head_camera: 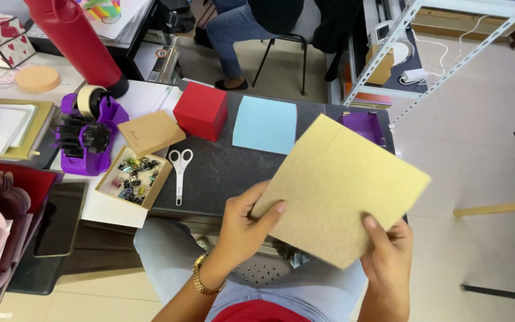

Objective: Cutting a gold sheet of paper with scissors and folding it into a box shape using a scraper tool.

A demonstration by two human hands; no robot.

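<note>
Above the lap, both hands pinch a tan card sheet: left hand at its left edge, right hand at its lower corner, scissors lying on the bench.

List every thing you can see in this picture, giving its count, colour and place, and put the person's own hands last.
gold card sheet: one, held up in both hands
blue paper: one, flat on dark mat
red box: one, left of blue paper
scissors: one, white, on mat
box of binder clips: one, tan, left of scissors
tape dispenser: one, purple, far left
red bottle: one, top left
purple tray: one, mat's right end
left hand: grips sheet's left edge
right hand: grips sheet's lower edge
</note>
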